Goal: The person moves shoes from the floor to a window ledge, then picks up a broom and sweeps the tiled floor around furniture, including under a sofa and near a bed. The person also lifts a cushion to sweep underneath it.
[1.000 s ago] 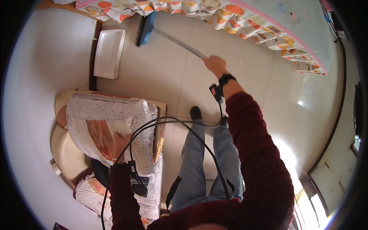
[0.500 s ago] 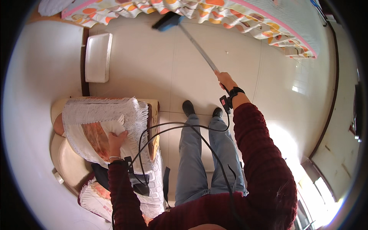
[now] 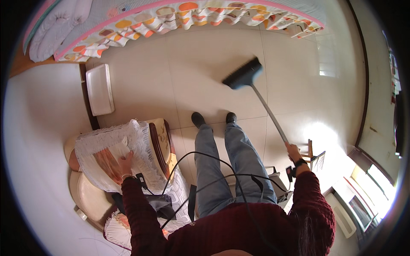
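My right hand [image 3: 294,152] is closed around the grey handle of a broom [image 3: 270,112]. Its blue head [image 3: 245,77] with dark bristles is tilted over the tiled floor, ahead of my feet and slightly blurred. My left hand [image 3: 125,163] lies on a white lace-trimmed cover [image 3: 143,147] draped over the armrest of a sofa. The thumb stands apart from the fingers, and I see nothing held in that hand.
A bed with a patterned ruffled skirt [image 3: 188,16] spans the far side. By the left wall a white rectangular box-like object [image 3: 100,89] stands on the floor. Black cables [image 3: 205,154] loop between my wrists across my legs. A wooden-framed object [image 3: 311,149] stands near my right hand.
My right hand has drawn back toward me and to the right, bringing the broom head away from the bed skirt. My left hand remains on the armrest cover. The view has shifted.
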A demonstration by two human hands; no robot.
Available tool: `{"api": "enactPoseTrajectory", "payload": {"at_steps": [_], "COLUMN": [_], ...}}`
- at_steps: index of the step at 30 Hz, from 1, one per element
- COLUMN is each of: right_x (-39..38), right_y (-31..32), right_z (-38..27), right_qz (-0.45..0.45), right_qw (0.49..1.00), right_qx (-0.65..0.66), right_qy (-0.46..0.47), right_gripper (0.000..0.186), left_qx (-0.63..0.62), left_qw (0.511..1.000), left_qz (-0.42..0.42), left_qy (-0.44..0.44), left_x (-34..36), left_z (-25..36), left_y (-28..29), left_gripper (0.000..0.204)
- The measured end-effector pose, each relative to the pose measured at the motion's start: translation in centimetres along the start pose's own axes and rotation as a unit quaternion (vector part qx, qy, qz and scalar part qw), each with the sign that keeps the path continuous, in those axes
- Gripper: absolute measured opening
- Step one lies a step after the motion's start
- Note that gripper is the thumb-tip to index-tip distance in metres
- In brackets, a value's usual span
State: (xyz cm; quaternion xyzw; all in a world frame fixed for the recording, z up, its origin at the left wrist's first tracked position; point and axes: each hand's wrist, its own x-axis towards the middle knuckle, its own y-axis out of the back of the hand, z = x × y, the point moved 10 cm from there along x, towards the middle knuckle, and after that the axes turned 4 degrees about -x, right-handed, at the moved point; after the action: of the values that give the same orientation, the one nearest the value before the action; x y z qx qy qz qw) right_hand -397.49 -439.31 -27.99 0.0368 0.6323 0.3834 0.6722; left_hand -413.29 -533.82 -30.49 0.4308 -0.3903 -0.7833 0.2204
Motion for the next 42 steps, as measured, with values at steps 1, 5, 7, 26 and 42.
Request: {"api": "enactPoseTrajectory", "payload": {"at_steps": [1, 5, 7, 26, 42], "right_x": [-1.0, -5.3, -8.5, -1.4, -5.9], "right_y": [2.1, 5.9, 6.7, 4.9, 15.5], "right_z": [3.2, 9.5, 9.2, 1.7, 7.0], "right_qz": [0.016, 0.081, 0.147, 0.015, -0.039], "right_qw": [0.998, 0.992, 0.981, 0.976, 0.970], "right_qx": [-0.050, -0.058, -0.125, -0.155, 0.162], "right_qy": [-0.021, -0.079, 0.009, 0.155, 0.176], "right_gripper": [0.059, 0.057, 0.052, 0.036, 0.035], "left_qx": [0.011, -0.081, -0.127, -0.256, -0.292], "left_qw": [1.000, 0.995, 0.985, 0.925, 0.916], "left_qz": [0.019, -0.042, -0.097, -0.143, -0.192], "left_qy": [0.000, 0.046, 0.072, 0.241, 0.198], "left_x": [-0.4, -3.1, -6.4, -25.4, -31.6], "left_z": [0.1, 0.7, 0.9, -4.1, 8.7], "left_y": [0.3, -0.3, -0.5, 10.6, 2.2], "left_gripper": [0.071, 0.075, 0.076, 0.052, 0.052]}}
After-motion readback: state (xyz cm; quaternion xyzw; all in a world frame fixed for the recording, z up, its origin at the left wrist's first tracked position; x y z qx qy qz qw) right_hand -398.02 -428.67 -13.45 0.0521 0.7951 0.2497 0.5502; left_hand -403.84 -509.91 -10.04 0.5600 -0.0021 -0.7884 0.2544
